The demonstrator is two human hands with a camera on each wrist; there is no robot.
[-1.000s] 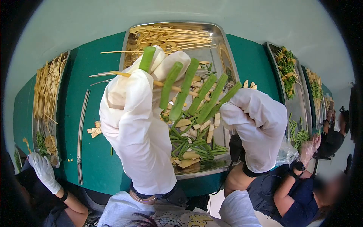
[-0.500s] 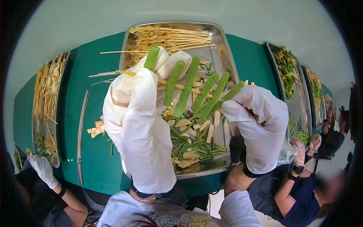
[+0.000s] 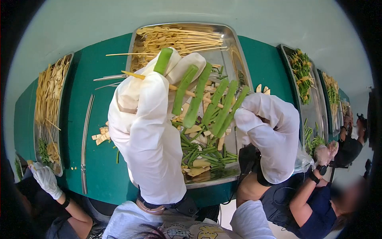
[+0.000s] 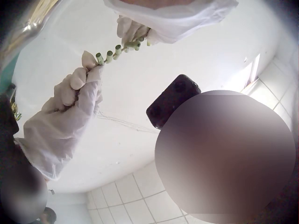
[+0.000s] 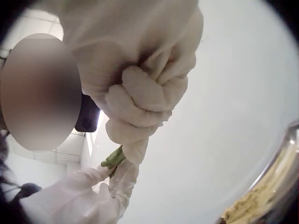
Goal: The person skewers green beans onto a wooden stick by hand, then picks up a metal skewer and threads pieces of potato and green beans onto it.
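In the head view my gloved left hand (image 3: 145, 119) pinches a bamboo skewer (image 3: 189, 93) near its pointed left end. One short green bean piece (image 3: 162, 61) stands up at those fingertips. Several longer bean pieces (image 3: 193, 104) hang crosswise along the skewer, side by side. My gloved right hand (image 3: 270, 133) has its fingers curled at the skewer's right end, which they hide, close against the last piece. From below, the left wrist view shows the row of beans (image 4: 110, 57) between my left hand (image 4: 161, 23) and my right hand (image 4: 63, 107).
Beneath my hands lies a metal tray (image 3: 234, 55) with cut beans (image 3: 207, 153), pale slices and bamboo skewers (image 3: 187, 40). Metal skewers (image 3: 86, 139) lie on the green table (image 3: 71, 119) at left. Side trays (image 3: 55, 115) hold more food. People (image 3: 318, 199) work at both sides.
My left hand has shifted slightly right along with the skewer. The rightmost bean piece has turned steeper and sits closer to its neighbours. My right hand has moved only a little.
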